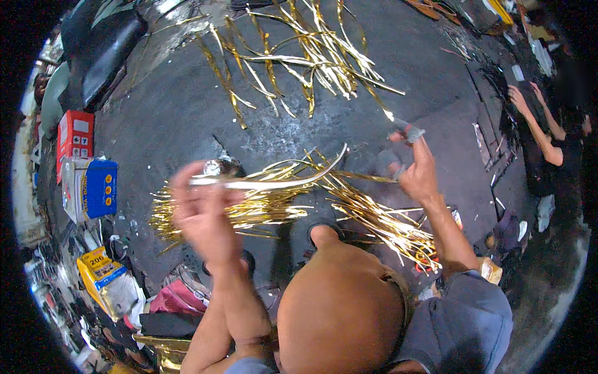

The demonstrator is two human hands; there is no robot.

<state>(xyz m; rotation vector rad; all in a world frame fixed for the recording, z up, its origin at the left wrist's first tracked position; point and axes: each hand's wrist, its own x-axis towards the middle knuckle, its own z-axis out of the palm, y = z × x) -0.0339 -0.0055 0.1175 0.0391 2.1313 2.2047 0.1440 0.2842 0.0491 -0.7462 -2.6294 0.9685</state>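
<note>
My left hand [208, 218], blurred by motion, is closed on a long glossy strip [274, 185], pale along its lit side. The strip curves up to the right, its far end free in the air. Below it lies a thick bundle of gold strips [268, 209], partly covered by my left hand. My right hand [414, 165], with grey wraps on its fingers, is raised with thumb and index finger apart. Nothing shows between them. Close to its thumb is the end of a gold strip. A second gold bundle [386, 230] fans out below that hand.
More gold strips [330, 59] lie scattered on the dark floor [261, 134] ahead. Red [76, 134] and blue-white boxes [90, 189] stand left, with a yellow package [103, 274] nearer. My bent leg [339, 305] rises between my arms. Another person's hands [529, 103] show at far right.
</note>
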